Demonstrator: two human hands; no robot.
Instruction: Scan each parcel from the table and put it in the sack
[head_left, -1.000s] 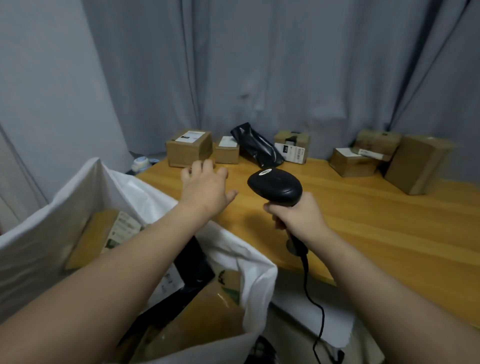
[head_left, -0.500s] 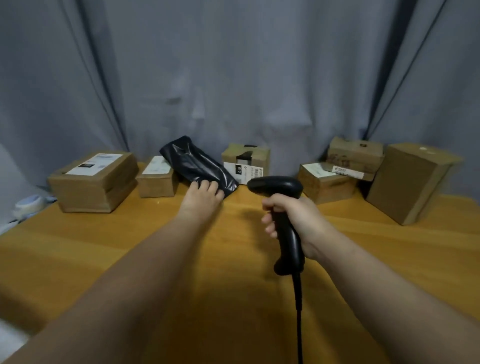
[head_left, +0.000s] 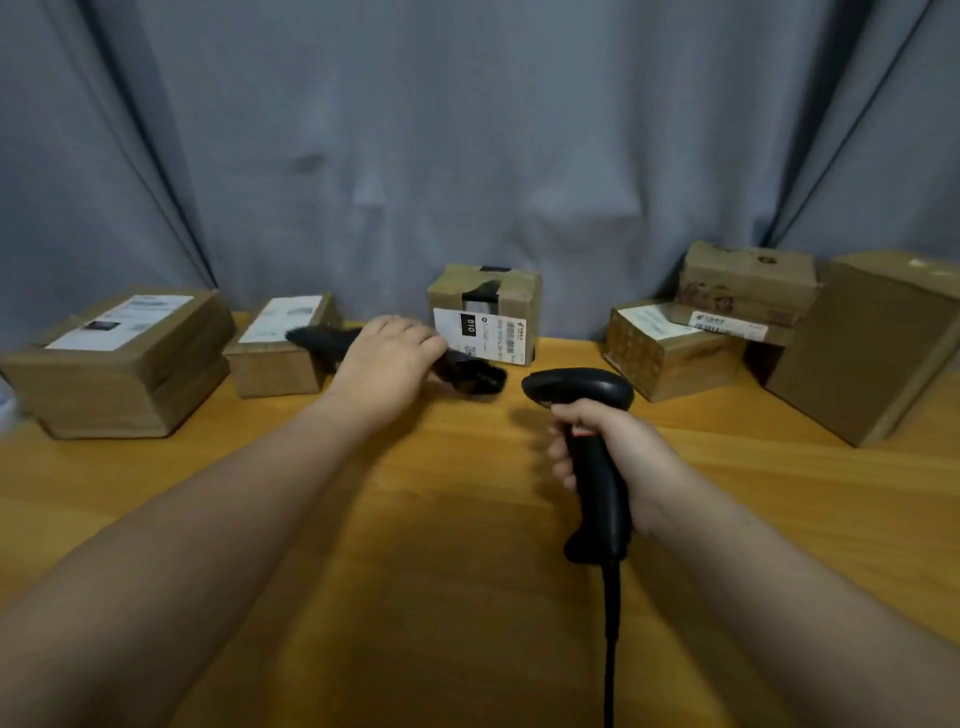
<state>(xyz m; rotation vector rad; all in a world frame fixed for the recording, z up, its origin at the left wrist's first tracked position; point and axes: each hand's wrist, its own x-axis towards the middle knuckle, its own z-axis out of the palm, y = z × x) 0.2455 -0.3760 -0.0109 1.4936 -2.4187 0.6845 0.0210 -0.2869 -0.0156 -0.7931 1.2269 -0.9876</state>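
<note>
Left hand (head_left: 387, 364), fingers curled, grabs the bag (head_left: 472, 375); right hand (head_left: 618, 452) clamps the scanner (head_left: 582, 389). That slick bag could slip mid-lift.

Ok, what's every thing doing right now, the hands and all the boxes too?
left hand, grips the black bag.
black bag, blurred, under that hand.
right hand, holds the scanner.
scanner, upright, nose pointing left.
big left box, shut, label on top.
small box, shut, label on top.
middle box, taped, label facing front.
low right box, shut, carrying another box.
top right box, resting on it.
tall box, shut, standing on the table.
</note>
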